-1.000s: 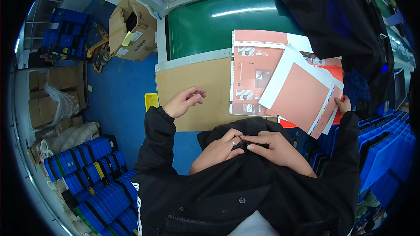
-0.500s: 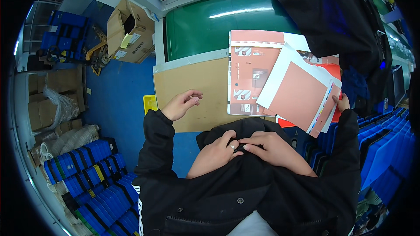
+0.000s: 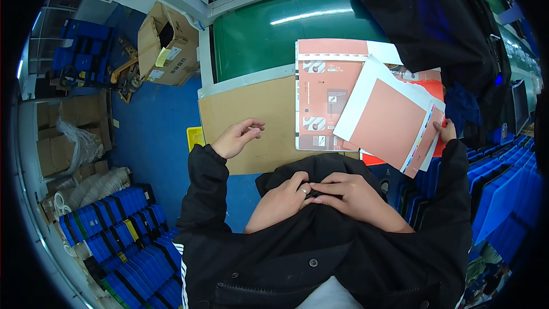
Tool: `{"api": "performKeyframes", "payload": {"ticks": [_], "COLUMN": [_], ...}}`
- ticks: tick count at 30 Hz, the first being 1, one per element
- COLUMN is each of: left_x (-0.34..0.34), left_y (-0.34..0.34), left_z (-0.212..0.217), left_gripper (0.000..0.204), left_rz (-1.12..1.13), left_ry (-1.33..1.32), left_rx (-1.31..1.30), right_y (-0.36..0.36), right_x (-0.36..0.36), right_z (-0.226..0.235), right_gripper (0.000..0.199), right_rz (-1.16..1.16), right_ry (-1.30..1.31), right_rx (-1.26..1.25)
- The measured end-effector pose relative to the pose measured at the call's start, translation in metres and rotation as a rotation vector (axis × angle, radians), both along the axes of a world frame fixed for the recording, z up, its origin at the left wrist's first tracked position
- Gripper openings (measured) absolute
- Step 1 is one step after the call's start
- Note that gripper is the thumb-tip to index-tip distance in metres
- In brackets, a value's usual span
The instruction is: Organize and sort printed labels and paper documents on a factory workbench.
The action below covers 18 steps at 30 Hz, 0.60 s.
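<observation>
- The pink sheet (image 3: 389, 119) is being gripped at its right edge by the right hand (image 3: 448, 131), over printed sheets (image 3: 320, 83).
- The left hand (image 3: 235, 138), loosely curled, is being held near brown board (image 3: 263, 103).

Place is reading as a factory workshop. A green-topped workbench (image 3: 280, 37) is standing ahead; pink printed sheets (image 3: 389, 117) are lying at its near side. An open cardboard carton (image 3: 180, 63) is sitting on blue floor (image 3: 154, 120). Blue plastic bins (image 3: 140, 257) are lining up in rows, lower left.
</observation>
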<state>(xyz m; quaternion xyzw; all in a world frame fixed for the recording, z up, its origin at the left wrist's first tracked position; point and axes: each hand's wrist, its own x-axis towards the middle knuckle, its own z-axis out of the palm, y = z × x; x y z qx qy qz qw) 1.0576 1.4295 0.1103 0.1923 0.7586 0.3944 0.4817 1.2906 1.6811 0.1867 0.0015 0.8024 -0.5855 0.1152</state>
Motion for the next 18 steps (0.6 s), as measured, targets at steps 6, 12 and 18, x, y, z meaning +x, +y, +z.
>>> {"api": "performKeyframes", "payload": {"ticks": [6, 12, 18], "left_x": [-0.002, 0.001, 0.004], "left_y": [0.004, 0.005, 0.010], "left_z": [0.003, 0.004, 0.000], "left_gripper": [0.030, 0.029, 0.028], "left_rz": [0.001, -0.024, -0.067], "left_ry": [-0.025, -0.031, -0.005], "left_rx": [0.002, -0.009, -0.010], "right_y": [0.001, -0.003, -0.006], "right_x": [-0.005, 0.001, 0.001], "right_z": [0.005, -0.003, -0.008], "right_gripper": [0.023, 0.022, 0.022], "right_rz": [0.002, -0.040, -0.026], "right_ry": [-0.067, -0.033, 0.049], "right_rx": [-0.027, -0.112, -0.052]}}
